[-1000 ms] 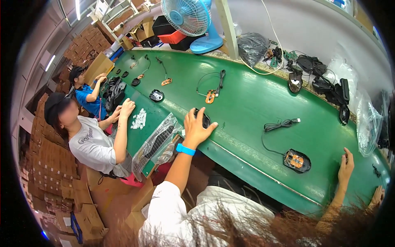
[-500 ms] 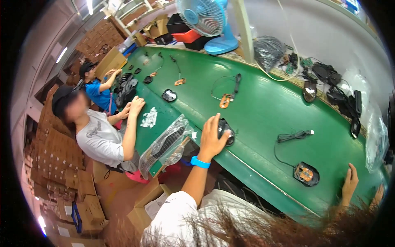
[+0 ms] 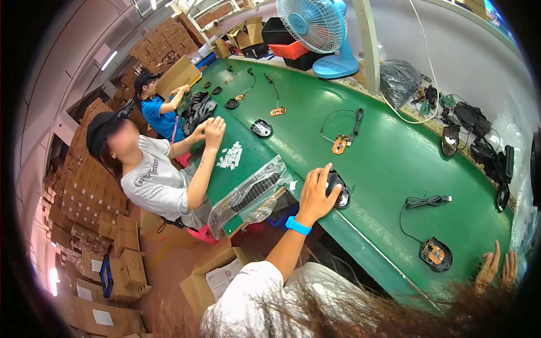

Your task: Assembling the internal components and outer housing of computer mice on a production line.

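Note:
My left hand (image 3: 315, 194), with a blue wristband, lies over a black computer mouse (image 3: 340, 190) near the front edge of the green conveyor table (image 3: 383, 163), fingers curled on the mouse's top. My right hand (image 3: 497, 268) is at the lower right by the table's edge, fingers apart and holding nothing. Nearest to it is an opened mouse base with an orange circuit board (image 3: 435, 253), whose black cable (image 3: 422, 201) is bundled further back.
A person in a grey shirt (image 3: 152, 180) and one in blue (image 3: 160, 110) work at the table's left side. A keyboard in a clear bag (image 3: 248, 194) overhangs the edge. Mouse parts (image 3: 261, 128), a blue fan (image 3: 315, 25), a bag (image 3: 399, 81) and cardboard boxes (image 3: 220, 273) surround.
My left hand has come down from above the table edge onto the black mouse. My right hand stays at the table's edge on the right.

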The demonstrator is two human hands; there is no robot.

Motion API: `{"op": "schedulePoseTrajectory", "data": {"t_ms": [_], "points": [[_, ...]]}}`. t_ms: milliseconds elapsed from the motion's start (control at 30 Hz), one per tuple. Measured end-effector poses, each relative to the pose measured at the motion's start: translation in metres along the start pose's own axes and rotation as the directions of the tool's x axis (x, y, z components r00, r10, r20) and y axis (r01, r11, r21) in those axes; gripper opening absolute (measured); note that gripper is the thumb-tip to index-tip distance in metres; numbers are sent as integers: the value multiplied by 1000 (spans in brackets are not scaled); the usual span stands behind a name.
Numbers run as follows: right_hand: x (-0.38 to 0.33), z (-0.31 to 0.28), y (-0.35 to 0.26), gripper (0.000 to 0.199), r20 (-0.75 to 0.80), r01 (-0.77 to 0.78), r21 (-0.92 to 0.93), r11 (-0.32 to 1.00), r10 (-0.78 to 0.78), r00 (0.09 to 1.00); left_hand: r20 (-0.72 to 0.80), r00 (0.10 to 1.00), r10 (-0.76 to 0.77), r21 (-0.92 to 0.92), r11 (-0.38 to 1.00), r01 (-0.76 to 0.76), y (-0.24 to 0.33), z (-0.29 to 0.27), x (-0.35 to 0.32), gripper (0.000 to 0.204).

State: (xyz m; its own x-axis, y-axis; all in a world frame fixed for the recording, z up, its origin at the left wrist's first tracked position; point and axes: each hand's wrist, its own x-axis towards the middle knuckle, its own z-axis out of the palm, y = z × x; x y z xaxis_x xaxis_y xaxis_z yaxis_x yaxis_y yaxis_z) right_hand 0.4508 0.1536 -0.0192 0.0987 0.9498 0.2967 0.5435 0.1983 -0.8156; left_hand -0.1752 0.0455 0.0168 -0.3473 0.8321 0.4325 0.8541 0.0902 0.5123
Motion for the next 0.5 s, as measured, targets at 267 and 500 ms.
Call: {"op": "schedulePoseTrajectory", "data": {"t_ms": [267,500], "points": [[6,-2,17,38,42,129,-135,982,-124,991,-49,998,-43,-25,999,42,1,1,7,56],[4,-8,11,32,154,139,-252,958,-102,983,-63,997,-47,-5,999,47,-1,0,0,50]]}}
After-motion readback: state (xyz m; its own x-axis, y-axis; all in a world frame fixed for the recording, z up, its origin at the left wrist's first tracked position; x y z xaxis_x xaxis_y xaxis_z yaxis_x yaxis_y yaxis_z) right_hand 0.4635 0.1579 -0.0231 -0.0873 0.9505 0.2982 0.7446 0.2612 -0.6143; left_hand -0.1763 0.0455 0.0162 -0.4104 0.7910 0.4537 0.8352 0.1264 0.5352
